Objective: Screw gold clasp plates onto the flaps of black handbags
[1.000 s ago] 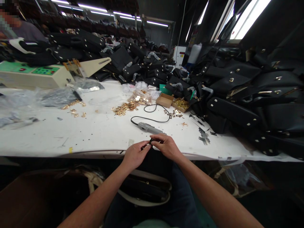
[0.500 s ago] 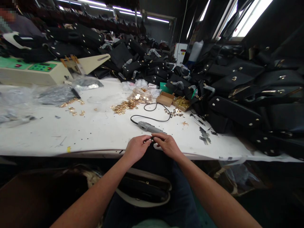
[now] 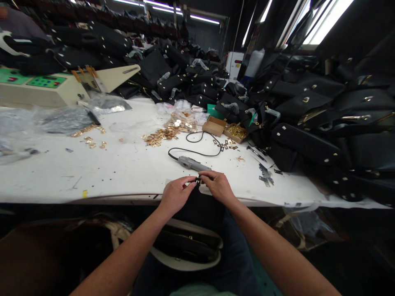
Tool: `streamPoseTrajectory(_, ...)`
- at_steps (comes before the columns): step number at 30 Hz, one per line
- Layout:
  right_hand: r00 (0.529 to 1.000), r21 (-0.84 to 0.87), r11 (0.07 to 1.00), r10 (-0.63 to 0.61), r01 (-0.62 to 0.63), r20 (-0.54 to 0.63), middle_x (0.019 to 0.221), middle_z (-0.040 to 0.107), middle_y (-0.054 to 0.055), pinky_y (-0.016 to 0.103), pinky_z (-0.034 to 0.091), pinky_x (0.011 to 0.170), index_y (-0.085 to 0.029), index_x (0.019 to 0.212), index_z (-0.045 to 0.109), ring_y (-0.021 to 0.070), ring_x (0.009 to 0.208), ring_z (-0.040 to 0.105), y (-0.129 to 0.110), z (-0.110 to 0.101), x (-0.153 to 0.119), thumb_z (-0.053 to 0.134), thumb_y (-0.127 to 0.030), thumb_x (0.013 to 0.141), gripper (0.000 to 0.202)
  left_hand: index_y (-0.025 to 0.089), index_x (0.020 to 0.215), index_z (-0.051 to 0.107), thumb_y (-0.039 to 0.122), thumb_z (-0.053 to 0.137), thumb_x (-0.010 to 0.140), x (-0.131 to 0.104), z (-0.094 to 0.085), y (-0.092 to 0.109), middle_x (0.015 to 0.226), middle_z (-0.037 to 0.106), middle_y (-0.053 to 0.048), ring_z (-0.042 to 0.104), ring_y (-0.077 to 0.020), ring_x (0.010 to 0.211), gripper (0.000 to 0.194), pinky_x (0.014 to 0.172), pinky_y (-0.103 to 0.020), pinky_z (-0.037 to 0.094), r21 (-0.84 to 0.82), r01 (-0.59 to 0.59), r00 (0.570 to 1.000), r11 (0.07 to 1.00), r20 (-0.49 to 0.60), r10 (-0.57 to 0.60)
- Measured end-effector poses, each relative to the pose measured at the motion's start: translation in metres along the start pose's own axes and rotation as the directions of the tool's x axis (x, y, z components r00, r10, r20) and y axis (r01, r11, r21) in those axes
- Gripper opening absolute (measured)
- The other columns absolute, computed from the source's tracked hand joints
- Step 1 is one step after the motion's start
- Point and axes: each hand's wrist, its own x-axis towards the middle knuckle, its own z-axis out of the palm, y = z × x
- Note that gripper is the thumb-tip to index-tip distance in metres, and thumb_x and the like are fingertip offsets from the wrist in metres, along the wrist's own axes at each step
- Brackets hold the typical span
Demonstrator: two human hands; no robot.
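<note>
At the table's front edge my left hand and my right hand meet, fingertips pinched from either side on a small dark fitting with a bright metal glint. Its exact kind is too small to make out. Just below the fingers is the black flap of a handbag. The bag's open body, with a pale rim and a small gold-coloured stud, rests on my lap. A grey electric screwdriver with a black cord lies on the white table just beyond my hands.
Gold-coloured metal plates are heaped mid-table, near an open cardboard box and a box of small brass parts. Black bags pile up at the right and back. A machine with green panels stands left; a pen-like tool lies right.
Both hands remain at the same place, and the small dark fitting shows more clearly between the fingertips. The right fingers have shifted slightly. The camera view has moved a little.
</note>
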Motion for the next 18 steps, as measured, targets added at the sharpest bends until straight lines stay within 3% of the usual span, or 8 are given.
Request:
streamPoseTrajectory(7, 0.99, -0.033, 0.999, -0.031, 0.036, 0.138, 0.087, 0.075, 0.003, 0.03, 0.054, 0.072, -0.023, 0.11, 0.078, 0.0176, 0.076, 0.068, -0.01, -0.003, -0.009, 0.055, -0.033, 0.091, 0.031, 0.029, 0.113, 0.075, 0.038, 0.055, 0.093, 0.001, 0.001, -0.003, 0.111, 0.077, 0.001, 0.071, -0.0221, 0.103, 0.03, 0.09, -0.031, 0.051, -0.015, -0.049, 0.998, 0.999, 0.024, 0.05)
streamPoseTrajectory(13, 0.994, -0.027, 0.999, -0.027, 0.03, 0.107, 0.095, 0.076, 0.005, 0.032, 0.055, 0.074, -0.018, 0.121, 0.072, 0.0199, 0.082, 0.069, -0.012, -0.004, -0.015, 0.062, -0.035, 0.088, 0.038, 0.03, 0.112, 0.075, 0.039, 0.054, 0.093, 0.002, 0.0, -0.002, 0.11, 0.077, 0.003, 0.07, -0.0208, 0.102, 0.03, 0.087, -0.03, 0.05, -0.059, -0.033, 0.999, 0.998, 0.039, 0.035)
streamPoseTrajectory(18, 0.999, 0.007, 1.0, -0.007, 0.006, 0.045, 0.102, 0.077, 0.007, 0.036, 0.055, 0.085, -0.018, 0.111, 0.076, 0.0224, 0.091, 0.071, -0.012, 0.001, -0.013, 0.065, -0.031, 0.084, 0.032, 0.029, 0.109, 0.076, 0.041, 0.057, 0.091, 0.003, -0.001, -0.001, 0.106, 0.078, 0.004, 0.071, -0.02, 0.098, 0.029, 0.085, -0.029, 0.05, -0.132, 0.006, 0.998, 0.991, 0.063, 0.003)
